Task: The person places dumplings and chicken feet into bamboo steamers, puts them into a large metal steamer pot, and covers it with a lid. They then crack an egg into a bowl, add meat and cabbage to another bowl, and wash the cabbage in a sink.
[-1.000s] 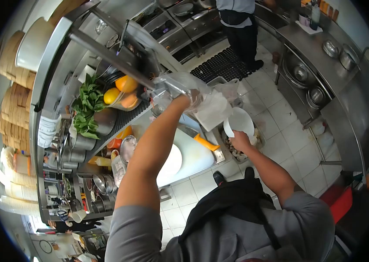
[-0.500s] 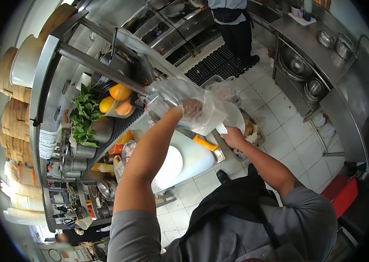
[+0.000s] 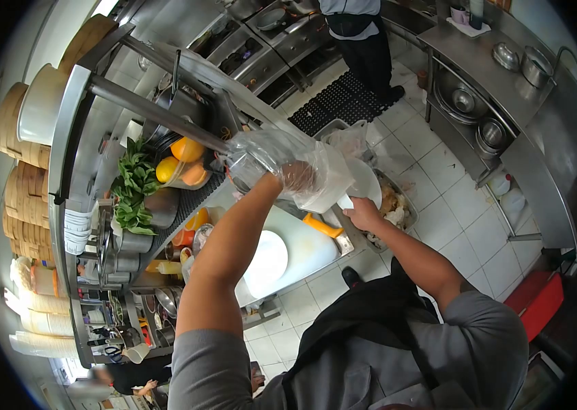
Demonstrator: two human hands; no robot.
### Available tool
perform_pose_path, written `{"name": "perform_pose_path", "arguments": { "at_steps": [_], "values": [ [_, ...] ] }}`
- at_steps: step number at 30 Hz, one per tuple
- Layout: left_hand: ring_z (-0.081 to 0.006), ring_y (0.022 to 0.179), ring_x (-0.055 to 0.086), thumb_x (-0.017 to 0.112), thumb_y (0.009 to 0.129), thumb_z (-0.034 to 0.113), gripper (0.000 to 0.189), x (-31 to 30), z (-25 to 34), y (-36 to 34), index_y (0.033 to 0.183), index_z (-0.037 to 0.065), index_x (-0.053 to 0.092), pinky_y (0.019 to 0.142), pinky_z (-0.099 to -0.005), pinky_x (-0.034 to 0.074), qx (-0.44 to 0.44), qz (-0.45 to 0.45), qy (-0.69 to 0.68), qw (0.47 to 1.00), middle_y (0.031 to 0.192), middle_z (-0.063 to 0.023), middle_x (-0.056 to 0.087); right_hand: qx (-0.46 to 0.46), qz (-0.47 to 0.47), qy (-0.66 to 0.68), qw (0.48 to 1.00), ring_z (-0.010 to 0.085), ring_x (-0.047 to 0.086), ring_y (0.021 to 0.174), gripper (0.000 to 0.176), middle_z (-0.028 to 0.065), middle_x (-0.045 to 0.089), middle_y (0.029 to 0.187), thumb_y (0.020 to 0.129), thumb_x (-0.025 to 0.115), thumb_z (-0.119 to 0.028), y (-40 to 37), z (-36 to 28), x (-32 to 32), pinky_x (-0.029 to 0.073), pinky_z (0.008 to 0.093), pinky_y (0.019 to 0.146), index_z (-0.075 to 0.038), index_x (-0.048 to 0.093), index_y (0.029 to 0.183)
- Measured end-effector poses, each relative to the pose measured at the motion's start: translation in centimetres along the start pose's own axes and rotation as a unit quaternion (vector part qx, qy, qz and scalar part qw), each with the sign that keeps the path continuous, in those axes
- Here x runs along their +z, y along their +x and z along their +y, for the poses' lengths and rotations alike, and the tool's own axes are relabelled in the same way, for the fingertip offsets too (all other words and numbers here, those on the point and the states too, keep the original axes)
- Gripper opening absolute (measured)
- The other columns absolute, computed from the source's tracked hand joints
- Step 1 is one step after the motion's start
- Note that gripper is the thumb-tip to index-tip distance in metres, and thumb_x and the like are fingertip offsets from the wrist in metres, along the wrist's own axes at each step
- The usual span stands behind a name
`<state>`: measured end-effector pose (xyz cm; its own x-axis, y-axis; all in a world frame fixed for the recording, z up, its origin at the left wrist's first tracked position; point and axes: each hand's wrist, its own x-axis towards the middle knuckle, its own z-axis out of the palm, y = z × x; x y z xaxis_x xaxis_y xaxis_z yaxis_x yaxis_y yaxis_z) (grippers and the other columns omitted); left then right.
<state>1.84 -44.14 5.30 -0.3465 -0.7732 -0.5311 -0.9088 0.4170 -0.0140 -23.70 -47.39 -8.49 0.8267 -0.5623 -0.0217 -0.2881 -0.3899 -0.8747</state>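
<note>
My left hand (image 3: 297,176) is inside a crinkled clear plastic bag (image 3: 254,152); its fingers are blurred by the plastic. Just right of the bag, my right hand (image 3: 363,213) is closed on the edge of a white round dish (image 3: 365,183), partly behind the bag. Below them a yellow-orange handle (image 3: 322,225) lies at the end of a white cutting board (image 3: 305,249). A white round plate (image 3: 266,263) rests on the board, left of my hands.
Leafy greens (image 3: 133,188) and a container of oranges (image 3: 186,149) stand at the left under a metal shelf rail (image 3: 155,109). A tray of food scraps (image 3: 398,201) is beyond my right hand. Another person (image 3: 363,55) stands near the black mat (image 3: 340,102); one more (image 3: 138,374) is at lower left.
My left hand has shifted slightly down within the bag. My right hand stays on the white dish. At lower left, the other person shows more fully.
</note>
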Motion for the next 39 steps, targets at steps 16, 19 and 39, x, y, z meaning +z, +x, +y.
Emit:
{"name": "perform_pose_path", "arguments": {
  "at_steps": [16, 19, 39],
  "values": [
    [-0.0264, 0.112, 0.057, 0.060, 0.084, 0.017, 0.035, -13.8, 4.9, -16.4, 0.118, 0.013, 0.066, 0.102, -0.0358, 0.046, -0.078, -0.033, 0.139, 0.987, 0.122, -0.0086, 0.062, 0.008, -0.029, -0.051, 0.998, 0.0427, 0.061, 0.099, 0.046, 0.0218, 0.066, 0.106, 0.081, 0.069, -0.021, -0.6, 2.5, 0.2, 0.049, 0.0469, 0.087, -0.003, 0.058, 0.122],
    [-0.0269, 0.105, 0.060, 0.068, 0.081, 0.020, 0.041, -14.7, 2.5, -21.3, 0.119, 0.008, 0.062, 0.093, -0.0360, 0.051, -0.073, 0.123, -0.243, 0.959, 0.119, -0.0098, 0.062, -0.018, -0.017, -0.018, 1.000, 0.0427, 0.060, 0.102, 0.048, 0.0236, 0.065, 0.108, 0.080, 0.070, -0.020, -1.2, 3.3, 0.3, 0.049, 0.0470, 0.088, -0.002, 0.058, 0.122],
    [-0.0162, 0.086, 0.059, 0.060, 0.076, 0.020, 0.030, -34.2, 9.6, -23.9, 0.096, -0.002, 0.065, 0.076, -0.0288, 0.045, -0.421, 0.260, -0.241, 0.835, 0.088, -0.0067, 0.064, 0.053, -0.080, -0.058, 0.994, 0.0421, 0.060, 0.105, 0.053, 0.0252, 0.063, 0.114, 0.077, 0.073, -0.023, -8.1, 8.4, -4.9, 0.048, 0.0455, 0.091, -0.001, 0.057, 0.123]
  ]
}}
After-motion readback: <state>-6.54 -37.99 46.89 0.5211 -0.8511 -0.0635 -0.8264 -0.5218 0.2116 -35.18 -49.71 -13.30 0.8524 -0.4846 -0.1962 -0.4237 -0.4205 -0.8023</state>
